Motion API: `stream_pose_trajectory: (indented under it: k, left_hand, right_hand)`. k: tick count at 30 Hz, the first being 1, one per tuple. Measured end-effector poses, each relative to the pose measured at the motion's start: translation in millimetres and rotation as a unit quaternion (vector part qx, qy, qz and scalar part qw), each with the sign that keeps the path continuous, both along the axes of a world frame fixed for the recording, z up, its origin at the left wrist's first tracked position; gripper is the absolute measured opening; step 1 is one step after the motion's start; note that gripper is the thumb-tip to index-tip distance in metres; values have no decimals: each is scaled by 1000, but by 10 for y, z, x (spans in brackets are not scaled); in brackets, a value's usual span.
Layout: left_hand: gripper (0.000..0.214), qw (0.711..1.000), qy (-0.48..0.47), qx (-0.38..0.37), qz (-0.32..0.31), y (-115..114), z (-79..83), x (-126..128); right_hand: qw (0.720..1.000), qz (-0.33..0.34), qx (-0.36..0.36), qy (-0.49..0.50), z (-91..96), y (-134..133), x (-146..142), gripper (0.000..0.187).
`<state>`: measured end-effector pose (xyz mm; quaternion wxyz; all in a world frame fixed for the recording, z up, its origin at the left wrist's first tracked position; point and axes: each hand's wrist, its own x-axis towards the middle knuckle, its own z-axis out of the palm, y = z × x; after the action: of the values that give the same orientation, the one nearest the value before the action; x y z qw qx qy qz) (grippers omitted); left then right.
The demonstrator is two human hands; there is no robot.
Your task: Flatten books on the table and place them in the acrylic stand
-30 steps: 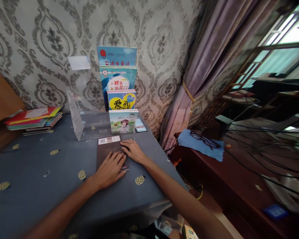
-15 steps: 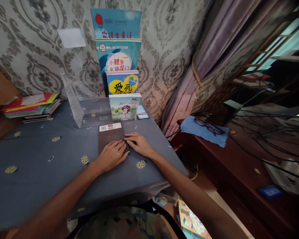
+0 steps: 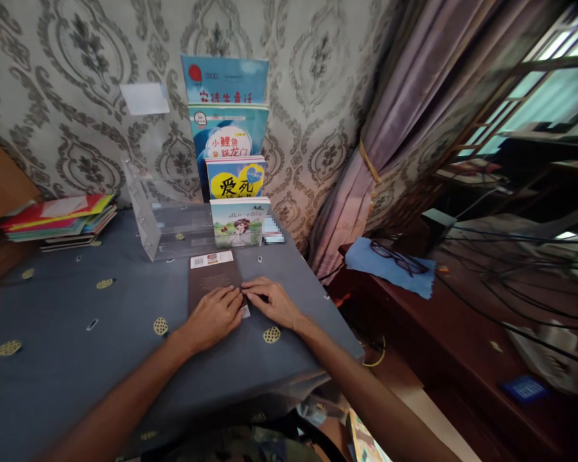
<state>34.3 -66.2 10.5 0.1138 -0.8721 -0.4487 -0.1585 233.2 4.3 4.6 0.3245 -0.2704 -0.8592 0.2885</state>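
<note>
A dark brown book (image 3: 212,276) lies on the cloth-covered table, a white label strip along its far edge. Flat over its near part rests my left hand (image 3: 214,316), fingers stretched out. At the book's right edge, the thumb and fingertips of my right hand (image 3: 273,303) come together in a pinch; how much of the edge sits between them is hard to see. Just beyond stands a clear acrylic rack (image 3: 147,221) with several picture books in tiers, the lowest a book with a green-meadow cover (image 3: 239,228).
A pile of colourful books (image 3: 62,215) sits at the table's far left. To the right, a dark red cabinet (image 3: 414,340) carries glasses on a blue cloth (image 3: 390,264) and loose black cables (image 3: 510,269). A tied purple curtain (image 3: 361,154) hangs behind.
The view has tilted up slightly, so table and books appear lower. Both hands keep nearly the same places on the book, my right fingertips still at its right edge.
</note>
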Motion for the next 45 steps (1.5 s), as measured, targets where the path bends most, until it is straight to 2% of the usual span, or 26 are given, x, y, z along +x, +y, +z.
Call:
stream_pose_trajectory:
  k: [17,31,45]
  left_hand:
    - [40,999,13,42,-4,-3,-27,11]
    - [37,997,19,78,-14,3,-51,-5]
    - [39,998,17,67,-6,-2,-67,-1]
  right_hand:
    - [996,27,-26,77,68,-170,81,28]
    - [993,41,-8,109,63,-212,93,25]
    - [993,45,-2,111,75,-228,103,23]
